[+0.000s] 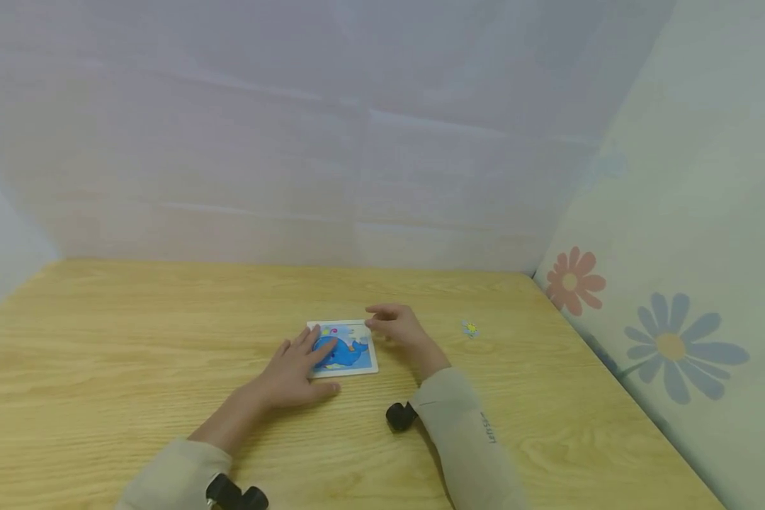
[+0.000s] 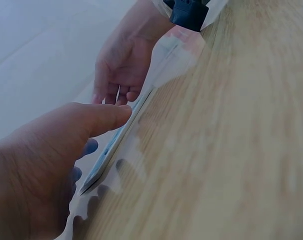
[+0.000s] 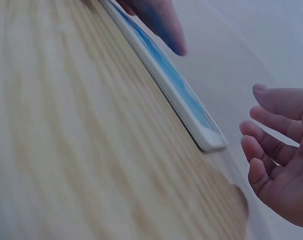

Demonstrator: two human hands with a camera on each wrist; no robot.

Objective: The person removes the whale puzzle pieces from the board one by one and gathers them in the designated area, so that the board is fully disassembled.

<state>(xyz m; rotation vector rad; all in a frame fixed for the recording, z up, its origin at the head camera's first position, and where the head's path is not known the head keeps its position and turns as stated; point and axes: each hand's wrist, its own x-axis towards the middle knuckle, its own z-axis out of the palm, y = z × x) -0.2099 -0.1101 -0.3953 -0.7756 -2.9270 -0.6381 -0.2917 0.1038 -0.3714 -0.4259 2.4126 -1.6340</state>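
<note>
A small picture puzzle of a blue whale, framed in white, lies flat on the wooden table. My left hand rests over its left side with straight, spread fingers, hiding part of the picture; its thumb sticks out past the near edge. At the upper right corner of the puzzle hovers my right hand, fingers loosely bent. In the right wrist view that hand shows a gap between thumb and fingers, with nothing held there. The puzzle's white rim runs beside it. A pale patch shows at the puzzle's upper right.
A small loose piece with a yellow shape on it lies on the table to the right of my right hand. White sheeting stands behind the table, and a flower-printed sheet borders the right edge.
</note>
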